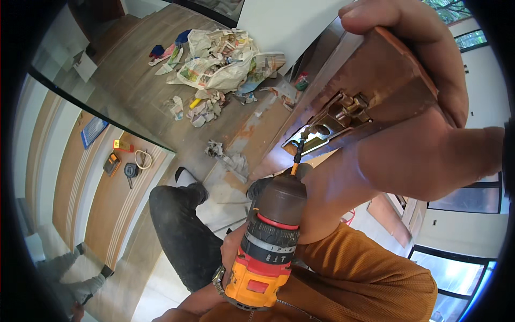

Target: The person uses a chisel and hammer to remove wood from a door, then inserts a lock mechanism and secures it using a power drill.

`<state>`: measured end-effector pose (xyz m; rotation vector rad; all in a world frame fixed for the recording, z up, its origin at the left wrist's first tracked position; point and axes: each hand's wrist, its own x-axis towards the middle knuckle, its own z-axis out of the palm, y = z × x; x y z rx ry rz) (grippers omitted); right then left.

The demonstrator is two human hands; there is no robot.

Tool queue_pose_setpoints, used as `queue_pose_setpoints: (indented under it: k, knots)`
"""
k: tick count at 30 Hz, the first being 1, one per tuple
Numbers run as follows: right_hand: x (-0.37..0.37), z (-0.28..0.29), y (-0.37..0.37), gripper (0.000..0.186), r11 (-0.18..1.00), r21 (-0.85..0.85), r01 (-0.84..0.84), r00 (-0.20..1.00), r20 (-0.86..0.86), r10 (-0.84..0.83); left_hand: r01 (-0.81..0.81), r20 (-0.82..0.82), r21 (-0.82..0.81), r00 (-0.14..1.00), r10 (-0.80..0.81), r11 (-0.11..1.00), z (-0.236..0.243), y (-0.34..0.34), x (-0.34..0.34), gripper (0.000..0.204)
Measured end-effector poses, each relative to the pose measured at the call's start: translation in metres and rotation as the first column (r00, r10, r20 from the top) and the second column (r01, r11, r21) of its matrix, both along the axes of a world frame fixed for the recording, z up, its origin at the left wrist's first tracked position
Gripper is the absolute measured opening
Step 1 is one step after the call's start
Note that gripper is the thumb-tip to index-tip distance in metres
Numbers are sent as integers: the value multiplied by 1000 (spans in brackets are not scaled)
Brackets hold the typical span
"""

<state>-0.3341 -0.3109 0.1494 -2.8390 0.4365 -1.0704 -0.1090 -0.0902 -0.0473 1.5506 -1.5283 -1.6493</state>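
Note:
My left hand (229, 252), with a metal-banded watch at its wrist, is closed around a yellow, red and black cordless drill (268, 236). A long driver bit (298, 153) runs from its chuck to the lit lower end of a metal lock plate (332, 121). That plate lies in the edge of a reddish-brown wooden door or board (394, 70), with brass-coloured parts standing out at its upper end. The fingers of my right hand (442, 70) wrap over the top of this wooden piece and grip it. Whether a screw sits under the bit tip cannot be made out.
A torn white bag of crumpled paper (220, 61) lies on the wood floor beyond, with paper scraps (230, 161) nearer. At left, a tape measure (131, 170), a yellow-and-dark device (111, 164) and a blue-and-white packet (94, 132) rest on a step. A glass panel edge (107, 115) crosses there.

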Motion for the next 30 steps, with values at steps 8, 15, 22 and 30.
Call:
queue_pose_setpoints:
  k: [8, 15, 22, 30]
  knots:
    - [-11, 29, 26, 14, 901, 311, 304, 948, -189, -254, -42, -32, -41, 999, 41, 998, -14, 12, -12, 43]
    - [-13, 35, 27, 15, 908, 229, 350, 892, -378, -249, -65, -137, 116, 987, 81, 991, 5, -8, -8, 43]
    - [-13, 8, 18, 22, 972, 184, 145, 987, -98, -128, -142, -159, 259, 969, 187, 955, -12, 5, -4, 46]
    - [11, 1, 20, 23, 928, 306, 211, 977, -88, -193, -173, -90, 170, 978, 190, 970, -8, 6, 2, 42]
